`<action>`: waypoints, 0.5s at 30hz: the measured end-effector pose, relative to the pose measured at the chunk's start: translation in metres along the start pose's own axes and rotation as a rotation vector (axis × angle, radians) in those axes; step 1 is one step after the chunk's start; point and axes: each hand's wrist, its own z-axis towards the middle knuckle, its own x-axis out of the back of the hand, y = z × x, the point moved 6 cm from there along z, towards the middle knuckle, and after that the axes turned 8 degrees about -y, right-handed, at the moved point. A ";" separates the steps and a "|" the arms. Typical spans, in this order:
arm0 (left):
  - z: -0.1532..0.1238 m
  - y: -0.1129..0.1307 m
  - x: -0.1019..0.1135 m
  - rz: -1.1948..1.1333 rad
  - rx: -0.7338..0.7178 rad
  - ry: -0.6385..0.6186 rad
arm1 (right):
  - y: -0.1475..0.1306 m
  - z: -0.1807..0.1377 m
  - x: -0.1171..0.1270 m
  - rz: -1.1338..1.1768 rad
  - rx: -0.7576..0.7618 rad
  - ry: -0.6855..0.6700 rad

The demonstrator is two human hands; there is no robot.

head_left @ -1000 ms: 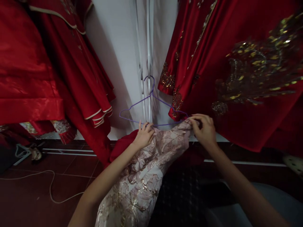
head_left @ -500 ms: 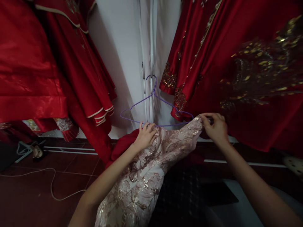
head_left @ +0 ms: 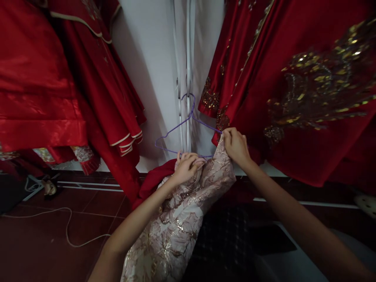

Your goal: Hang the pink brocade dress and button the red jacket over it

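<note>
A pale pink garment with gold floral embroidery (head_left: 173,231) drapes down over my lap. Its top edge reaches a purple wire hanger (head_left: 184,124) held before a white wall. My left hand (head_left: 187,167) is closed on the garment's top edge at the hanger's bottom bar. My right hand (head_left: 235,145) pinches the garment's right corner up against the hanger's right arm. A red cloth (head_left: 152,181) shows under the pink garment, beside my left wrist.
Red satin robes (head_left: 58,86) hang at the left. A red robe with gold embroidery (head_left: 308,90) hangs at the right. White vertical rails (head_left: 185,58) run down the wall. A white cord (head_left: 67,231) lies on the dark red floor. A pale grey surface (head_left: 293,258) sits at lower right.
My right hand has moved left and upward with the garment's corner, from the hanger's far right end to its right arm. My left hand has stayed at the bottom bar.
</note>
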 end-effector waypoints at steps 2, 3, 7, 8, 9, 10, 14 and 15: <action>0.003 -0.014 0.015 -0.116 0.021 0.101 | 0.002 0.000 0.002 -0.042 0.017 0.015; 0.002 -0.027 0.025 -0.173 0.039 0.162 | 0.004 0.000 0.004 -0.050 0.025 0.023; -0.018 -0.105 0.059 -0.313 0.327 0.315 | 0.009 0.007 0.015 -0.069 0.078 0.012; -0.025 -0.123 0.063 -0.319 0.394 0.318 | 0.008 0.009 0.016 -0.066 0.093 0.003; -0.033 -0.139 0.067 -0.321 0.444 0.337 | 0.008 0.010 0.018 -0.059 0.103 -0.005; -0.041 -0.152 0.070 -0.324 0.478 0.357 | 0.008 0.011 0.019 -0.050 0.109 -0.010; -0.054 -0.173 0.072 -0.342 0.495 0.369 | 0.007 0.011 0.020 -0.013 0.107 -0.014; -0.054 -0.174 0.072 -0.348 0.490 0.367 | 0.008 0.011 0.019 -0.006 0.105 -0.014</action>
